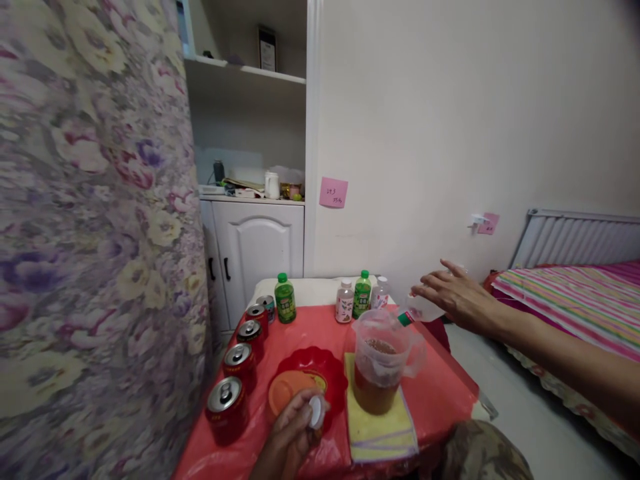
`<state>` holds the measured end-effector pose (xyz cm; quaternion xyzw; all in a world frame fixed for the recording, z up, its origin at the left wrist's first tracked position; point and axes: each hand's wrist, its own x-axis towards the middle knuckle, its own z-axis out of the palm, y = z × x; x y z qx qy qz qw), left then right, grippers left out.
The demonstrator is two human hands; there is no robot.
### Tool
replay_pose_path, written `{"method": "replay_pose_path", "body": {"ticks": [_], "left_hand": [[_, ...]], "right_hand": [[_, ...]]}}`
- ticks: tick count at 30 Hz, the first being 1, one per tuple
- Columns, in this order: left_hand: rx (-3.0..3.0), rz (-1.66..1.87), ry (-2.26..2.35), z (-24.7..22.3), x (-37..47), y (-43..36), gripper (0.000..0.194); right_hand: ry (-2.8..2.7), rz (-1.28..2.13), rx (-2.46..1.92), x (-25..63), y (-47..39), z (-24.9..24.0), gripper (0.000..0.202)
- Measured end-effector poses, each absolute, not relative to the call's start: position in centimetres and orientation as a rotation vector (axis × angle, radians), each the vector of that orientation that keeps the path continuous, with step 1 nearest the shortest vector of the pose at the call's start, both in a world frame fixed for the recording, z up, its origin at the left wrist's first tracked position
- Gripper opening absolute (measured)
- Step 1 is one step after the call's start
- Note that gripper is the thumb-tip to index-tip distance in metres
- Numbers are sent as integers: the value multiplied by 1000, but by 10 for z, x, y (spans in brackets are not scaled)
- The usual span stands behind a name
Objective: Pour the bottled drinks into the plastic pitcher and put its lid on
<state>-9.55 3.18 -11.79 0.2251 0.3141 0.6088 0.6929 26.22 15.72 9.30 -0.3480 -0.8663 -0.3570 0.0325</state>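
My left hand (290, 427) pinches a white bottle cap (316, 412) between thumb and fingers, above a red scalloped plate (340, 383). On that plate lies an orange round lid (287, 393). My right hand (447, 293) grips a clear plastic bottle (424, 308), tilted with its mouth towards a translucent pitcher (380, 363). A bit of green label shows near the bottle's lower end. Brown liquid with bubbles on top partly fills the pitcher, which stands on a folded yellow cloth (380, 440). Whether liquid is flowing from the bottle is too small to tell.
Several cans, among them a red can (227, 410), line the left edge of the red-covered table (310, 323). Along the back stand a green bottle (285, 300), another green bottle (363, 297) and a white-labelled bottle (345, 303). A flowered curtain (100, 233) hangs at left; a bed (575, 293) is at right.
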Motion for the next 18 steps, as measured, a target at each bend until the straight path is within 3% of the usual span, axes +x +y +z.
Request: {"method": "replay_pose_path", "body": {"ticks": [13, 18], "left_hand": [[572, 1333, 708, -124, -90, 34, 39], [469, 1390, 741, -115, -82, 30, 42]], "right_hand": [[-2649, -894, -1126, 279, 158, 82, 59], [-2394, -382, -1271, 295, 143, 64, 58]]}}
